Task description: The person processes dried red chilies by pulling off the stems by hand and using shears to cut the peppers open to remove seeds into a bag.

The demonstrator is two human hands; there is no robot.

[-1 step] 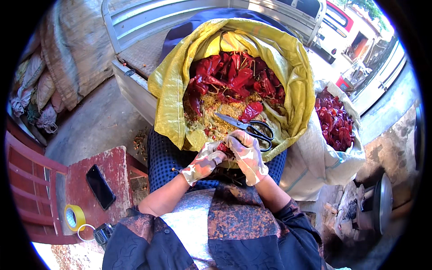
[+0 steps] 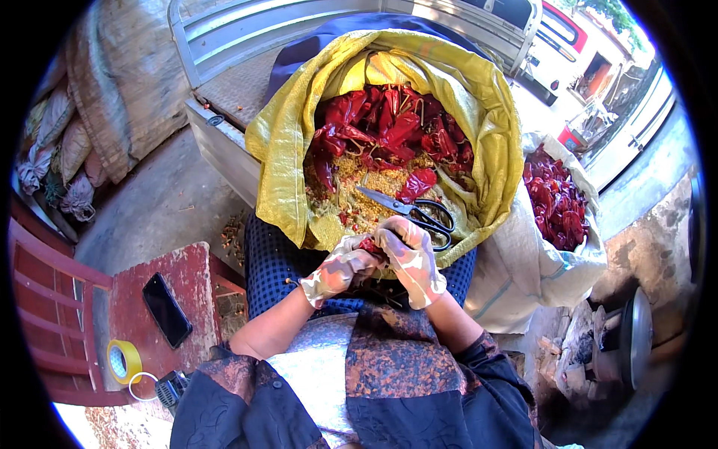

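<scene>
My left hand (image 2: 338, 271) and my right hand (image 2: 410, 262), in patterned gloves, are closed together on a dried red chili (image 2: 371, 248) at the near edge of a yellow woven sack (image 2: 495, 127); the fingers hide much of the chili. Just beyond them, black-handled scissors (image 2: 426, 217) lie with blades toward the left on yellow seeds (image 2: 345, 173). A heap of dried red chilies (image 2: 396, 131) fills the back of the sack.
A white sack of chilies (image 2: 553, 202) stands right. Left is a red wooden chair (image 2: 161, 251) with a black phone (image 2: 167, 310) and yellow tape (image 2: 133, 363). Bags (image 2: 120, 105) line the left; a metal truck bed (image 2: 224, 165) is behind; a dark pot (image 2: 628, 337) sits lower right.
The fingers of my left hand have shifted slightly around the chili. Everything else appears the same.
</scene>
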